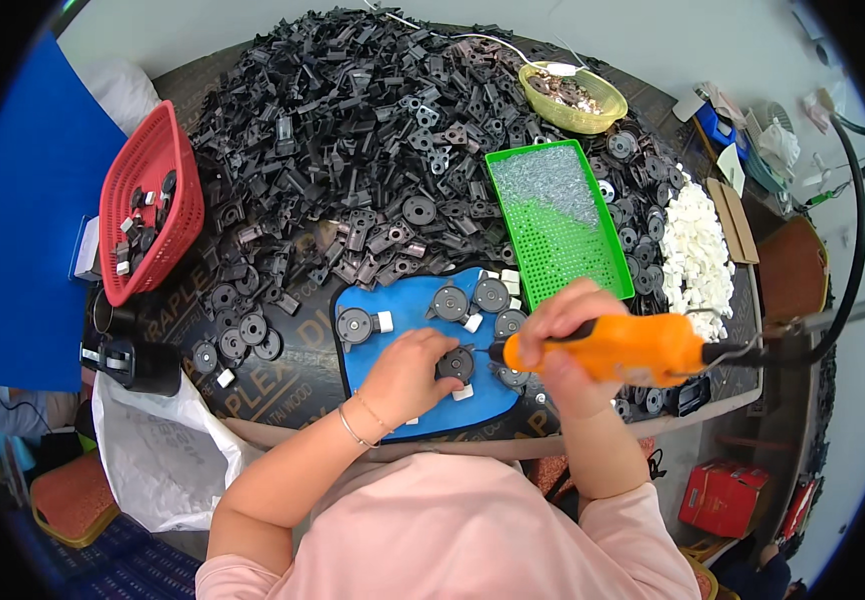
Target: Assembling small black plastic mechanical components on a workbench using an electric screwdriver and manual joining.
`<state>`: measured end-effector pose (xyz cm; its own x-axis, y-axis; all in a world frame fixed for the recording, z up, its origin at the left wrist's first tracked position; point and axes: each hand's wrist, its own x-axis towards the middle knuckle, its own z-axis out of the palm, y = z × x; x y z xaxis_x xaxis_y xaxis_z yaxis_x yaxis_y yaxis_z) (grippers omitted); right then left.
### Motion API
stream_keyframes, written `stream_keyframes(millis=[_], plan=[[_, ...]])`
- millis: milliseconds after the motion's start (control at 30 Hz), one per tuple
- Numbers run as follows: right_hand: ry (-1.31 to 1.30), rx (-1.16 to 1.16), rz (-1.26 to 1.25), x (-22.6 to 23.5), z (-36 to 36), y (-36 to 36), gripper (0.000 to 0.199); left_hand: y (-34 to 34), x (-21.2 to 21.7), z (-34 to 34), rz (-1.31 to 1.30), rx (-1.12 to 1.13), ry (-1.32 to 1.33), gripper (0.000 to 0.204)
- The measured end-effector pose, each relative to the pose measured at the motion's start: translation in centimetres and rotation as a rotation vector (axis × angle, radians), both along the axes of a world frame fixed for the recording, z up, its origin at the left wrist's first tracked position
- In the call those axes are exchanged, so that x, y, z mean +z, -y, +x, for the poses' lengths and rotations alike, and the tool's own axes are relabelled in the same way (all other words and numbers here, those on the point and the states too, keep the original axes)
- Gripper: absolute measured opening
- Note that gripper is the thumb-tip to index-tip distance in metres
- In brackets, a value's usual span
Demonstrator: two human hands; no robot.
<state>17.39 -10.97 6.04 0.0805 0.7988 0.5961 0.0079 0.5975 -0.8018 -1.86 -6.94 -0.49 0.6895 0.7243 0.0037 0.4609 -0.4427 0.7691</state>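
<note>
My right hand is wrapped around an orange electric screwdriver. Its dark tip points left, at a round black plastic part on a blue mat. Thumb and fingers of my left hand grip that part at its left side. A white block sits at the part's lower edge. More round black parts lie on the mat: one with a white tab at the left, others along the top and right. Whether the bit touches a screw is too small to tell.
Behind the mat rises a large heap of black plastic pieces. A green tray of small metal screws stands right of it, near a white heap and a yellow basket. A red basket and black tape dispenser are left.
</note>
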Motion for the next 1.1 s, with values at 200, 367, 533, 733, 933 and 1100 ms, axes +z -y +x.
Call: stream_keyframes(millis=[200, 367, 533, 733, 933, 1100], plan=[[0.029, 0.065, -0.075, -1.3, -1.7, -0.4, 0.024, 0.0, -0.5, 0.0, 0.016, -0.009, 0.007, 0.045], [0.125, 0.148, -0.078, -0.9, -1.7, -0.4, 0.021, 0.0, -1.2, 0.1, -0.011, -0.022, -0.002, 0.045], [0.180, 0.126, -0.058, -1.0, -2.1, -0.9, 0.023, 0.2, -2.8, 0.1, -0.026, -0.017, 0.071, 0.043], [-0.003, 0.197, -0.055, -1.0, -0.2, -1.1, 0.026, 0.1, 0.6, 0.4, 0.002, -0.021, -0.055, 0.042], [-0.220, 0.444, -0.062, -1.3, 2.2, -1.2, 0.029, 0.5, 0.6, 1.1, 0.023, -0.029, -0.041, 0.042], [-0.223, 0.220, 0.014, 0.2, 1.8, -0.8, 0.023, 0.3, 0.6, 0.9, -0.001, -0.050, -0.057, 0.042]])
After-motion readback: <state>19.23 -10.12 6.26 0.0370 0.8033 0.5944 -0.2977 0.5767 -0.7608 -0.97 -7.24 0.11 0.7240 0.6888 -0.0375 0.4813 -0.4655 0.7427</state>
